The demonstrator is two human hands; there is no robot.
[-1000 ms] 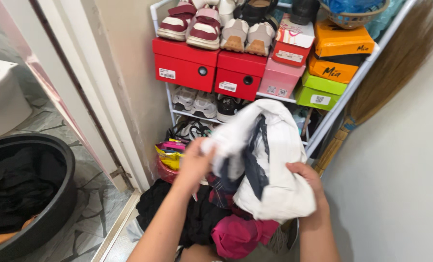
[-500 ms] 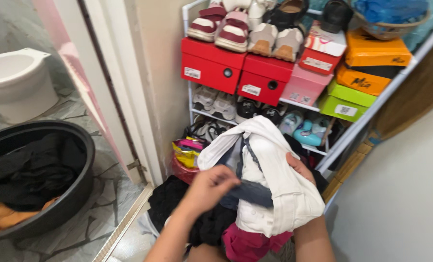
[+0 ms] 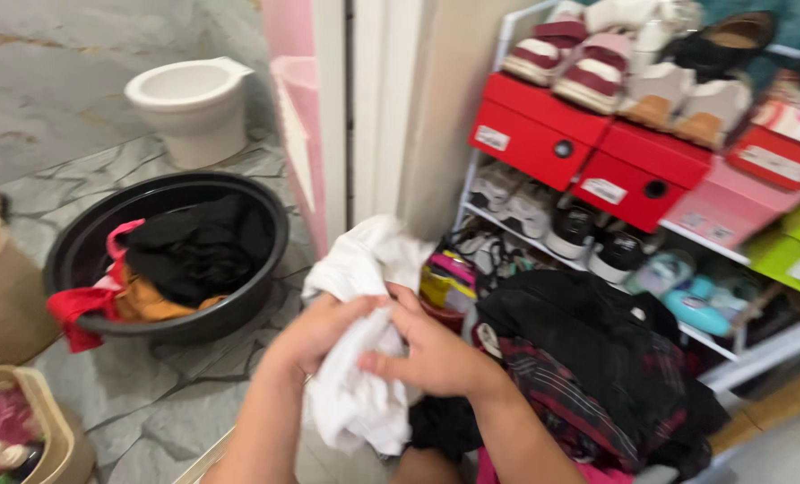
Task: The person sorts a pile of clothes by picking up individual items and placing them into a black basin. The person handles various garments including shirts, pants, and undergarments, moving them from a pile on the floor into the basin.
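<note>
Beside the grey stone bathroom floor (image 3: 176,394) and black basin (image 3: 86,260), both hands (image 3: 319,332) grip a white garment (image 3: 355,403)

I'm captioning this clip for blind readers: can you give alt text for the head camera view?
Both hands, left hand and right hand, grip a bunched white garment above a heap of dark clothes. A black tub of laundry sits left; a shoe rack stands right.

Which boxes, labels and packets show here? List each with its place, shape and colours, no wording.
Left red box: rack's upper shelf, under striped shoes, rectangular, white label, dark round hole.
Right red box: beside it, same look.
Pink box: further right, rectangular, white label.
Green box: right edge, lime, white label.
Red-and-white box: atop the pink box.
Yellow packet: floor by the rack, crinkled, behind the white cloth in both hands.
</note>
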